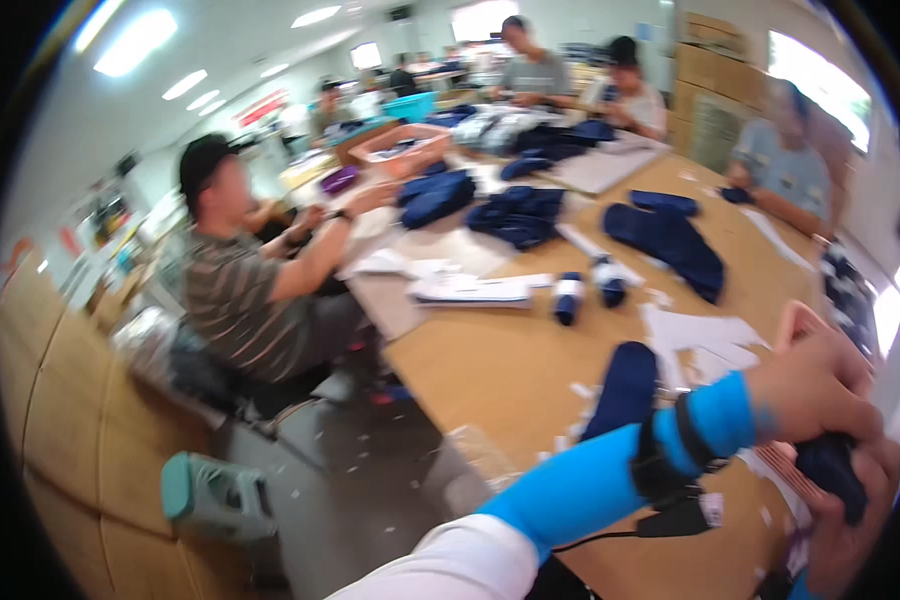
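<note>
Both my hands are at the far right, over a pink slatted basket [792, 474]. My left hand [818, 388], below a bright blue sleeve and black wrist strap, curls its fingers over a dark navy sock [834, 474]. Lower down, my right hand [870, 490] grips the same sock from the other side; its fingers are partly blurred. Another navy sock [622, 388] lies flat on the tan table [490, 375] beside my left forearm. Beyond it are two small navy rolls with white bands, the nearer roll [567, 298] standing left of the other.
White paper sheets [705, 335] and scraps lie on the table. Navy piles [515, 215] and an orange-pink basket [402, 148] stand farther back. A person in a striped shirt [240, 290] sits left; others work around the table. A green-grey stool [218, 495] and cartons [65, 400] are at lower left.
</note>
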Demonstrator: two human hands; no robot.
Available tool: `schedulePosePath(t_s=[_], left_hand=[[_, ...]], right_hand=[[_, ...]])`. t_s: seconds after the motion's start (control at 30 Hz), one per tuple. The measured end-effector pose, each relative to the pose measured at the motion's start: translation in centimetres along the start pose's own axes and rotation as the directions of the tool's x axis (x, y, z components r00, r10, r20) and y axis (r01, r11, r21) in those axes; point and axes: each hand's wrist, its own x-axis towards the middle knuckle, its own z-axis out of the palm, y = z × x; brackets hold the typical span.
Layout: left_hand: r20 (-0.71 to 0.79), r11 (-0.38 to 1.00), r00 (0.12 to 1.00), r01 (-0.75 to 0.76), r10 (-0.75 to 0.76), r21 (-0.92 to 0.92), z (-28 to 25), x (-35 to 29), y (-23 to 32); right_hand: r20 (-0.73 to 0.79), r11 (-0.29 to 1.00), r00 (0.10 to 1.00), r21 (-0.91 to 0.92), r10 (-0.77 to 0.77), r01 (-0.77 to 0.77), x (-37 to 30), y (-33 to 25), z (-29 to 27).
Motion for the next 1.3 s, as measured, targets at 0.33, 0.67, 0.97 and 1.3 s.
schedulePosePath(t_s=[0.33, 0.67, 0.97, 1.3], left_hand=[[0.068, 0.817, 0.853, 0.516, -0.517, -0.256, 0.1, -1.4, 3.9], [0.037, 0.935, 0.958, 0.285, -0.284, -0.213, 0.8, -2.1, 2.8], [0.191, 0.996, 0.979, 0.062, -0.074, 0.069, 0.8, -1.2, 3.2], [0.061, 0.969, 0.979, 0.200, -0.193, -0.143, 1.1, -2.4, 3.2]], right_hand=[[-0.225, 0.973, 0.964, 0.146, -0.143, 0.179, 5.7, -3.2, 1.8], [-0.349, 0.944, 0.933, 0.272, -0.085, 0.188, 6.1, -1.9, 2.4], [-0.450, 0.862, 0.889, 0.480, 0.081, 0.164, 6.1, -2.2, 2.9], [-0.339, 0.953, 0.939, 0.264, -0.052, 0.148, 5.9, -2.3, 2.1]])
